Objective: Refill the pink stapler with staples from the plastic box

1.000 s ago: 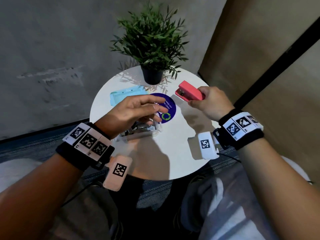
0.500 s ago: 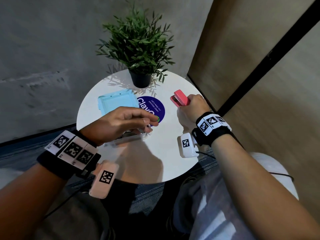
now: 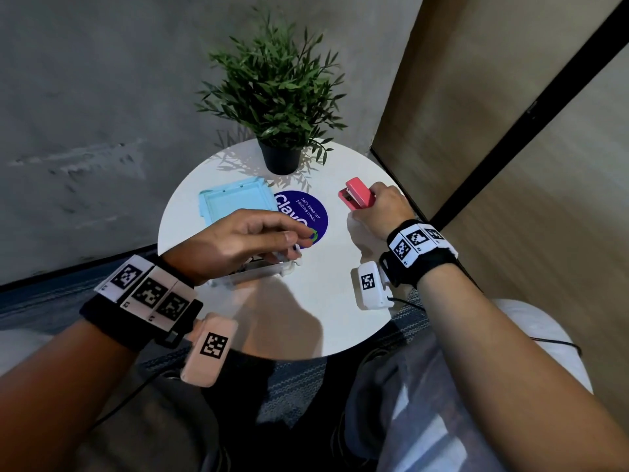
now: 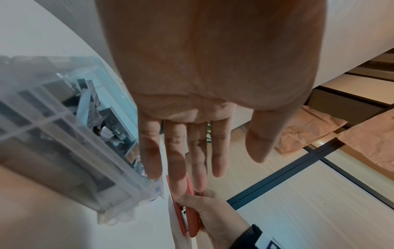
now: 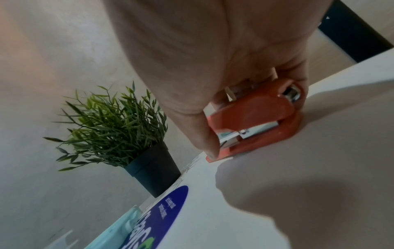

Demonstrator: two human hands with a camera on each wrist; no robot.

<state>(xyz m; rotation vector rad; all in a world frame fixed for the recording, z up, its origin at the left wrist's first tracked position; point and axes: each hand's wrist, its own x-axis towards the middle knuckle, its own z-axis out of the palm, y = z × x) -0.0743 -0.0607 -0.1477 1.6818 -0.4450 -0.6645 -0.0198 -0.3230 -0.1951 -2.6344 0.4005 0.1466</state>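
My right hand [image 3: 377, 207] grips the pink stapler [image 3: 357, 198] at the table's right side. In the right wrist view the stapler [image 5: 255, 118] lies with its base on the white table, thumb along its near side. The clear plastic box [image 3: 258, 271] sits near the front left, mostly hidden under my left hand [image 3: 292, 238]. In the left wrist view the box [image 4: 64, 134] holds several strips of staples. My left hand [image 4: 221, 168] hovers above it with straight fingers and holds nothing.
The box's light blue lid [image 3: 238, 202] lies behind the box. A round purple sticker [image 3: 306, 212] marks the middle of the white round table [image 3: 323, 318]. A potted plant [image 3: 280, 158] stands at the far edge. A wall panel is close on the right.
My right hand has carried the stapler right and down onto the table. My left hand stays over the box. The head camera has shifted.
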